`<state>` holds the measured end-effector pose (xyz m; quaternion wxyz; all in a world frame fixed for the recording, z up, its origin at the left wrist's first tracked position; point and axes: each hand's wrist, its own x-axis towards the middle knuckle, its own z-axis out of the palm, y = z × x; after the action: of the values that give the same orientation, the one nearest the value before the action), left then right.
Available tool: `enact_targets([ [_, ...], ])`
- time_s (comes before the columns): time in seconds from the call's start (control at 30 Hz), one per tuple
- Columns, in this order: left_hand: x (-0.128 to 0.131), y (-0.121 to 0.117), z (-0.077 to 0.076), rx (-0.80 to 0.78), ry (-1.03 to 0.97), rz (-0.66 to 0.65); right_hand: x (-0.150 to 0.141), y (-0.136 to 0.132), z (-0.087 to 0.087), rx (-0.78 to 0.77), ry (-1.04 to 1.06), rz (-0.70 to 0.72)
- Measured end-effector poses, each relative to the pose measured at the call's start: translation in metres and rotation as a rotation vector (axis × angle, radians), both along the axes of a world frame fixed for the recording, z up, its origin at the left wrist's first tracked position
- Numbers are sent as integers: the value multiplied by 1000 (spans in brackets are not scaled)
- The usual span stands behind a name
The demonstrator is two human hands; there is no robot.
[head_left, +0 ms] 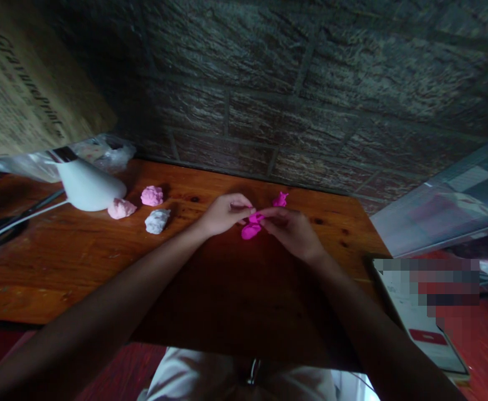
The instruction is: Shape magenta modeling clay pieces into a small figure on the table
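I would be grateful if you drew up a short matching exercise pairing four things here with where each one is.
Things:
1. White lamp base
2. Rounded magenta piece
3. Whitish lump
4. Spiky magenta piece

Places:
A. Left of both hands, nearer the person than the two pink lumps
B. Between the right hand and the stone-patterned wall
C. Beneath the printed shade
D. At the fingertips of both hands

Pairs: 1-C, 2-D, 3-A, 4-B
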<state>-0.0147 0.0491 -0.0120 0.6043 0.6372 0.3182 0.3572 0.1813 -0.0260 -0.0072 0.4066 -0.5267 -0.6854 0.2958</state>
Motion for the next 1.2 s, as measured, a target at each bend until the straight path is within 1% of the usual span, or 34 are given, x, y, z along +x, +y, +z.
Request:
enact_targets([
  [0.07,0,-1,2,-50,-1,-10,-3,-2,2,52,-40,24],
  [0.23,-1,-4,6,-154,-25,14,-8,-6,8,148,-144,-5],
  [0.37,-4,-4,8,-166,-53,-19,-11,-6,9,228,-205,-18],
  [0.47,-5,-4,8,-166,-74,-42,-12,-6,10,260,-224,-17],
  [0.6,-5,-3,8,-188,-86,-31,-11,-7,13,299,-246,-52],
  [0.73,-5,-4,9,-231,-155,2,-10,-9,14,300,-223,-109],
  [0.83,-5,-5,10,-249,-203,-9,-11,-9,14,288,-201,-120],
  [1.0,-3,-6,8,-214,-194,-57,-14,-9,16,321,-215,-133],
  [1.2,-2,-6,5,-211,-195,-21,-10,-13,19,319,-195,-132],
])
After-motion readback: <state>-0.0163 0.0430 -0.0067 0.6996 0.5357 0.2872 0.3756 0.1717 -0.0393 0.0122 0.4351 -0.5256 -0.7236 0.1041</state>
